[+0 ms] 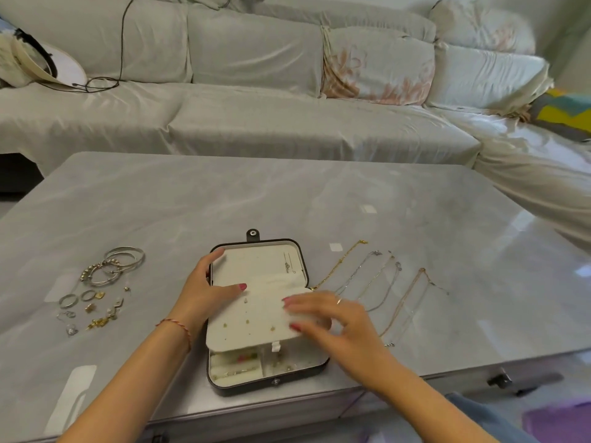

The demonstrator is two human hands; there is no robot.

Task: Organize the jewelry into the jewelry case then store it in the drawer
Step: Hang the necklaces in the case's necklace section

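A dark jewelry case (pixel 267 383) with cream lining lies open near the table's front edge. A cream earring panel (pixel 252 318) with several small studs covers most of its lower tray. My left hand (pixel 204 290) holds the case's left edge, thumb lying on the panel. My right hand (pixel 323 314) pinches the panel's right edge with thumb and fingers. Bangles (pixel 120 265) plus rings and earrings (pixel 91 310) lie left of the case. Several thin chain necklaces (pixel 380 282) lie stretched out to its right.
The grey marble table (pixel 287 199) has drawer handles (pixel 499 380) on its front side. A covered sofa (pixel 249 91) runs behind it, with a cable and a round object at the far left.
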